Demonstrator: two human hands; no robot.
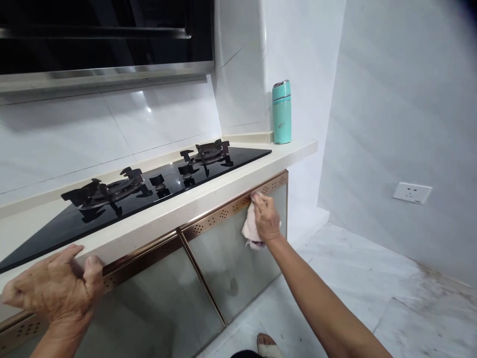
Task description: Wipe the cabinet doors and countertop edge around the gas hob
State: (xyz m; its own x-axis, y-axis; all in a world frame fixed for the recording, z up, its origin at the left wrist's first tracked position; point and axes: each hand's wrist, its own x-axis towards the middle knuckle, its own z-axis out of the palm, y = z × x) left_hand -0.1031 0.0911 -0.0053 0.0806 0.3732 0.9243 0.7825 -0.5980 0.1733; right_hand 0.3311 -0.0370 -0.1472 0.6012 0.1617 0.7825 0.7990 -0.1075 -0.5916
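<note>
My right hand (pixel 265 219) is closed on a pale pink cloth (pixel 252 227). It presses the cloth against the perforated copper-coloured strip (pixel 223 214) along the top of the right cabinet door (pixel 231 263). Part of the cloth hangs below my fingers over the door's greyish panel. At the lower left, my left hand (pixel 55 288) rests on the front edge of the pale countertop (pixel 179 211), its thumb apart from the fingers and nothing held in it.
A black gas hob (pixel 145 199) with two burners is set into the counter. A turquoise flask (pixel 282 114) stands upright at the counter's right end. Above hangs a black range hood (pixel 104 35). A wall socket (pixel 412 192) is on the right. My shoe (pixel 268 345) shows on the marbled floor (pixel 335 268).
</note>
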